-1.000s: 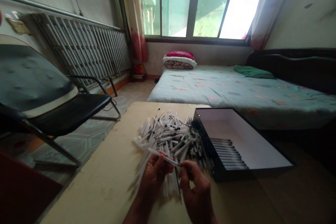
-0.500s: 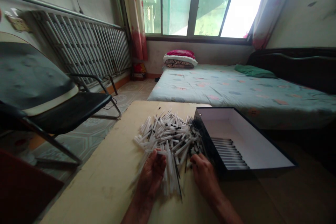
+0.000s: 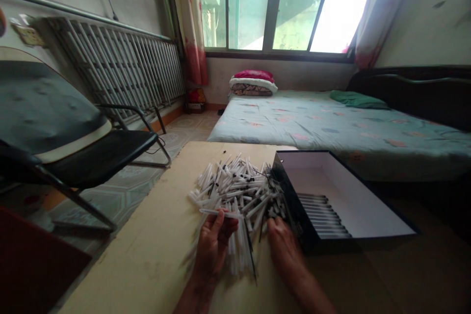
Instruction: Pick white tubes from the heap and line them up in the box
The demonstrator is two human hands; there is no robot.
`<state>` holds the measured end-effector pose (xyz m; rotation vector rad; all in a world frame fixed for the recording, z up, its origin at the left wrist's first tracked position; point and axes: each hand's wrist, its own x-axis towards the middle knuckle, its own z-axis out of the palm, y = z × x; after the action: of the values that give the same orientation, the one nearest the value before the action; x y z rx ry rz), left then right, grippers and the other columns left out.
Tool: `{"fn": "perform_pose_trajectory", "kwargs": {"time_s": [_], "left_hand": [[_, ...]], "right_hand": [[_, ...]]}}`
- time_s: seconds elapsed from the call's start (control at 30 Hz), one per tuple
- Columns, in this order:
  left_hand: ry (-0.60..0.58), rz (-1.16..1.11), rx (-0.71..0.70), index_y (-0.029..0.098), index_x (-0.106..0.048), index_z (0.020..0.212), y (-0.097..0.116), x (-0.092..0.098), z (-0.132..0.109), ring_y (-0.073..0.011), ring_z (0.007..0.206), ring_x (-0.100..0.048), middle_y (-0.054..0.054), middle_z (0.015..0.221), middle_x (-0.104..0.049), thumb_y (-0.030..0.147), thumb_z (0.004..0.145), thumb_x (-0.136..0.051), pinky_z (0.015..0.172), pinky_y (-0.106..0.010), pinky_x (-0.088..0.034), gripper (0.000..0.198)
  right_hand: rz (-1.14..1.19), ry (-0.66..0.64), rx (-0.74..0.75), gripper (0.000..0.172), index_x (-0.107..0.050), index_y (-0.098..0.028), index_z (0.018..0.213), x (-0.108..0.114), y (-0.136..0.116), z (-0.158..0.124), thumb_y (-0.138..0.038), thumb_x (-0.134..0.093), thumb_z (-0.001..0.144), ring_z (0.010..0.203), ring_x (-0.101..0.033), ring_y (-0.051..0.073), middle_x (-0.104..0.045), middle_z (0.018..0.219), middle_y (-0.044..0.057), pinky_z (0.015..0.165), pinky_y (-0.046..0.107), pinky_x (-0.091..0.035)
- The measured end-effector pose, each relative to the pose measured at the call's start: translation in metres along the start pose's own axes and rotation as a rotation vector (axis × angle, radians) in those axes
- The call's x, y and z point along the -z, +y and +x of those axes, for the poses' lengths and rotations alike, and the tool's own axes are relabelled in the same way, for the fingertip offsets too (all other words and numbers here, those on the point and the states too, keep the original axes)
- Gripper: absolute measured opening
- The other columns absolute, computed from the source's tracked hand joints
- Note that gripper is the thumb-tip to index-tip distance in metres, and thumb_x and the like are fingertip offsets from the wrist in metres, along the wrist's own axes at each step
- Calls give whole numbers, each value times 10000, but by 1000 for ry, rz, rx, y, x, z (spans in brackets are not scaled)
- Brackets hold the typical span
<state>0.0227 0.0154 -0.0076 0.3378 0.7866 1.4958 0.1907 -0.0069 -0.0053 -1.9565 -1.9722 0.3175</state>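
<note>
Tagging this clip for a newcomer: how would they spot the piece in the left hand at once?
On the yellowish table in front of the bed lies a heap of pale and black pen-like parts. Toward its near side, the left hand holds a slim, whitish tube. It runs nearly level across the view, gripped, while its neighbours lie loose.

Glare from window (image 3: 296, 14); foreground dim, lower corners dark; edges stretched.
</note>
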Motion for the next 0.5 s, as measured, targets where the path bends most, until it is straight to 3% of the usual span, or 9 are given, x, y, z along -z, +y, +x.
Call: {"fn": "perform_pose_trajectory", "kwargs": {"time_s": [0.13, 0.23, 0.33, 0.5], "left_hand": [[-26, 28, -17, 138, -635, 800, 0, 0, 0, -149, 584, -684, -36, 672, -729, 207, 679, -734, 579, -258, -571, 170], [-31, 53, -30, 141, -632, 803, 0, 0, 0, -148, 596, -683, -34, 688, -731, 223, 679, -734, 593, -263, -567, 181], [-32, 94, -40, 141, -628, 812, -1, 0, 0, -151, 607, -684, -37, 693, -731, 238, 689, -725, 609, -264, -561, 184], [-37, 169, -64, 144, -620, 835, -3, 0, -3, -166, 628, -686, -44, 716, -730, 272, 687, -724, 632, -285, -553, 222]], "right_hand": [[48, 3, 14, 314, -556, -195, 716, 2, 3, 4, -53, -295, 821, 721, -575, 182, -607, 793, 75, 599, 237, -366], [179, 83, 51, 219, -536, -196, 706, 3, 6, 8, -95, -371, 811, 695, -560, 184, -592, 763, 62, 606, 251, -374], [522, 121, 66, 108, -516, -194, 750, 5, 1, 9, -224, -464, 840, 651, -549, 166, -571, 711, 27, 593, 246, -398], [1156, 79, 18, 162, -500, -189, 823, -1, -19, 1, -347, -520, 846, 600, -537, 130, -557, 699, -5, 562, 230, -444]]}}
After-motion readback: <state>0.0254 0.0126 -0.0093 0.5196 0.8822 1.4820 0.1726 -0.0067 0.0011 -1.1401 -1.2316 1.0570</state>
